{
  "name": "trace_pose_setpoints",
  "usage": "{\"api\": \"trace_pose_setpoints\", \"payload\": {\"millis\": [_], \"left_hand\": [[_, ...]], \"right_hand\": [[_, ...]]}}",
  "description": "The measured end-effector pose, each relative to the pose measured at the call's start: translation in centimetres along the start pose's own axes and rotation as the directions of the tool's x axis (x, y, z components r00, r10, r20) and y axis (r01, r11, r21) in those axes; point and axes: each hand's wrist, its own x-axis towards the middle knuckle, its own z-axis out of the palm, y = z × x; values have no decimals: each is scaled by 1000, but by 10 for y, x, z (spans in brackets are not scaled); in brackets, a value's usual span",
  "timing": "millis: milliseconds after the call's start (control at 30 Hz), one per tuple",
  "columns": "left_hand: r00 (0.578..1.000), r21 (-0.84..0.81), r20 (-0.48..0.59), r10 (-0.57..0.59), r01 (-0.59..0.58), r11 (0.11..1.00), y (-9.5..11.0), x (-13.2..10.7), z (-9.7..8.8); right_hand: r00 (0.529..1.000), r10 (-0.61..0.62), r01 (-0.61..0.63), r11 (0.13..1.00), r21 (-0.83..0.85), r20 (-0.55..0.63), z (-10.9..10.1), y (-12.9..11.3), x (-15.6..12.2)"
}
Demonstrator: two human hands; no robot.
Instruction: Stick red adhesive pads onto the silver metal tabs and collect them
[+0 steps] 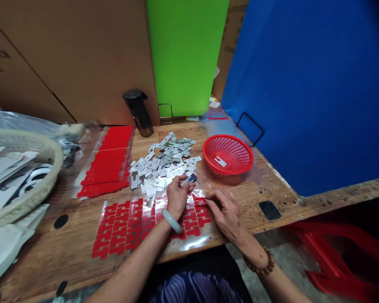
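Note:
My left hand (177, 196) is closed on a small flat metal plate (189, 179), held just in front of the heap. My right hand (225, 210) pinches at the top right corner of a clear sheet of red stickers (115, 229); thumb and forefinger meet at a red sticker (201, 199) there. Whether that sticker has come off the sheet, I cannot tell. Beyond my left hand lies a loose heap of similar silvery plates (164, 162). A red plastic basket (244, 164) stands to the right, with a plate (220, 161) inside it.
Stacked red sticker sheets (109, 162) lie left of the heap. A dark bottle (139, 113) stands behind, against cardboard (91, 59). On the far left is a cream basket (55, 168) of white parts. Green (186, 54) and blue panels (316, 97) border the table; a red stool (322, 256) is below right.

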Motion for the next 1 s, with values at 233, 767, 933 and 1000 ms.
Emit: {"api": "trace_pose_setpoints", "payload": {"millis": [233,767,933,1000], "left_hand": [[989,-79,140,-37,48,996,27,-9,-6],[888,-171,204,-411,446,878,36,-93,-74],[877,-157,208,-433,467,870,35,-104,-76],[871,-142,235,-432,470,871,34,-105,-78]], "right_hand": [[965,263,-253,913,319,11,-13,-25,-7],[976,184,-215,894,392,115,8,-54,-26],[964,207,-258,888,380,168,10,-57,-28],[960,212,-266,894,362,183,9,-57,-29]]}}
